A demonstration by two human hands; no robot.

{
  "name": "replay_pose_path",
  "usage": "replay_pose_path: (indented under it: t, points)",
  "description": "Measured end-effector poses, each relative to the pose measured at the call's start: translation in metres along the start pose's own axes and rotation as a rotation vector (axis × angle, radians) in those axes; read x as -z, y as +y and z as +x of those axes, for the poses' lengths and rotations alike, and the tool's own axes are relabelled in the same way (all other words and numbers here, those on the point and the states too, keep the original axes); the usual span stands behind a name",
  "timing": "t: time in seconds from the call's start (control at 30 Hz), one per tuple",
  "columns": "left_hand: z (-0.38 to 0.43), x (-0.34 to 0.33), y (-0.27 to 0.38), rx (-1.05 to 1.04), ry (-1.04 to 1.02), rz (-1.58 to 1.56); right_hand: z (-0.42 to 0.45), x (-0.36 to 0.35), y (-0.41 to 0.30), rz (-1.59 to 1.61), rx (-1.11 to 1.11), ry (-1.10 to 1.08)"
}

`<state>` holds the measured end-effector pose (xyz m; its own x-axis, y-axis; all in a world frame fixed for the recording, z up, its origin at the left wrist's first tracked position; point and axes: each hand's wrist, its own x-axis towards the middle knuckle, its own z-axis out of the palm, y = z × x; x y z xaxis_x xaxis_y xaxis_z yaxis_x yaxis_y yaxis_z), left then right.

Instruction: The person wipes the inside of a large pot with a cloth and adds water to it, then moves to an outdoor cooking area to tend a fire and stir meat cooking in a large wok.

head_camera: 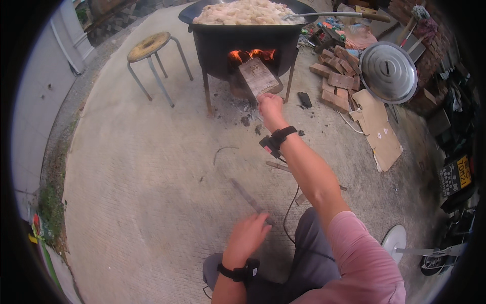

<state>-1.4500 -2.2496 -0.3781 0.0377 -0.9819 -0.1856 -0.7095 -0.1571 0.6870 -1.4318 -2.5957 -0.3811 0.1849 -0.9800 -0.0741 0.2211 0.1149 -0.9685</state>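
My right hand (271,108) reaches forward and grips the near end of a flat wooden board (259,77). The board's far end sits in the fire opening of a black metal stove (212,49), where flames (250,55) burn. On the stove rests a wide wok (186,16) heaped with pale, wet-looking chunks (243,13). My left hand (246,236) is lower down, blurred, in front of my knees. Its fingers overlap one end of a long flat strip or blade-like piece (246,195). Whether they hold it cannot be made out.
A long-handled ladle or spatula (341,14) lies across the wok's right rim. Left of the stove stands a round stool (150,47). Stacked bricks (338,76), a large metal lid (388,72) and cardboard (379,133) lie to the right. Charred bits (245,121) and wood scraps (279,166) litter the concrete.
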Motion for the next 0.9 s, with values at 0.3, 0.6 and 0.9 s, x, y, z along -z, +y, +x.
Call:
replay_pose_path:
  t: [0.3, 0.6, 0.9]
  points:
    - [-0.008, 0.001, -0.003, 0.027, -0.014, -0.042, 0.021, -0.008, -0.019, -0.322, 0.515, -0.092]
    - [0.024, -0.002, -0.033, 0.060, -0.039, -0.064, -0.228, 0.430, 0.116, -1.404, 0.103, 0.151]
    - [0.074, -0.030, -0.043, 0.040, -0.199, 0.015, -0.274, 0.478, 0.180, -1.471, -0.219, 0.346]
